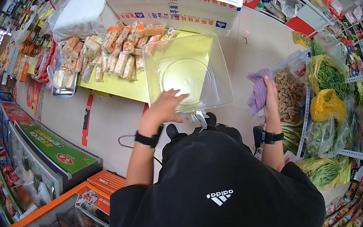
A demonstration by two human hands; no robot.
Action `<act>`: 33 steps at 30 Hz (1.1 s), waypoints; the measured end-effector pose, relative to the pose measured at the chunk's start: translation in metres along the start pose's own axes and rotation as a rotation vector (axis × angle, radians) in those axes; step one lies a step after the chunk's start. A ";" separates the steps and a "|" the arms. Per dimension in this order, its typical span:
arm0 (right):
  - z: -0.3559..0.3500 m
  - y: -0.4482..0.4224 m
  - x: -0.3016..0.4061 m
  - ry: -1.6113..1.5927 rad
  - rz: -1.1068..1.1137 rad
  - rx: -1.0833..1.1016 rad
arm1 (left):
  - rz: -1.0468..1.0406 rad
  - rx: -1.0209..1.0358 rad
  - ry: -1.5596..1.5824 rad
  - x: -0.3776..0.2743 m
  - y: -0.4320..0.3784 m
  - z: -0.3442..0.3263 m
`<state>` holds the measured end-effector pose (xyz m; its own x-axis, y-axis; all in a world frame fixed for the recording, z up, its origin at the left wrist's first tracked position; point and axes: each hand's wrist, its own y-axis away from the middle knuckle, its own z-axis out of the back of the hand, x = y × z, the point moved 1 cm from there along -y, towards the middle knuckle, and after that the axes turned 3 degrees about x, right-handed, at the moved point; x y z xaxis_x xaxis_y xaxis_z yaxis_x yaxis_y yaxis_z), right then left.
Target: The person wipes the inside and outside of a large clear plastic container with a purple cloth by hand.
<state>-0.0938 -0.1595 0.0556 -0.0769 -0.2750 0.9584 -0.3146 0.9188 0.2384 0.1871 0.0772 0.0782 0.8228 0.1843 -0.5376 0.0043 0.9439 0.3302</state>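
A clear plastic bin [191, 107] stands at the edge of a yellow-green table [114, 90], its round-ringed bottom showing. Over the bin's near left corner is my left hand [165, 107], fingers spread, with nothing held in it; whether it touches the rim I cannot tell. My right hand [270, 94] holds a crumpled purple cloth [257, 91], out to the right of the bin. Many plastic-wrapped packs of food [121, 64] lie heaped on the table to the left of the bin.
A white foam box [172, 10] with printing stands behind the table. On the right is a rack holding ginger [289, 95] and bagged greens [331, 74]. Freezers with a green panel [54, 142] and an orange rim [48, 206] stand at the left. A steel tray [65, 93] juts past the table edge.
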 end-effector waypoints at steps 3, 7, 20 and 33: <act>-0.007 -0.006 -0.017 0.439 0.098 0.003 | -0.151 -0.058 0.067 -0.030 -0.041 -0.045; -0.023 0.013 -0.026 0.900 0.185 0.268 | -0.009 -0.061 -0.053 -0.036 -0.073 -0.090; -0.041 0.042 -0.058 0.838 0.403 0.644 | 0.001 -0.150 -0.172 -0.041 -0.073 -0.089; -0.110 -0.062 -0.057 1.374 0.229 0.281 | -0.094 -0.153 -0.146 -0.033 -0.072 -0.092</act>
<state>0.0342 -0.1692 0.0034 0.7634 0.5090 0.3978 -0.6081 0.7739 0.1767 0.1074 0.0283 0.0003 0.8966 0.0625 -0.4383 0.0077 0.9876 0.1565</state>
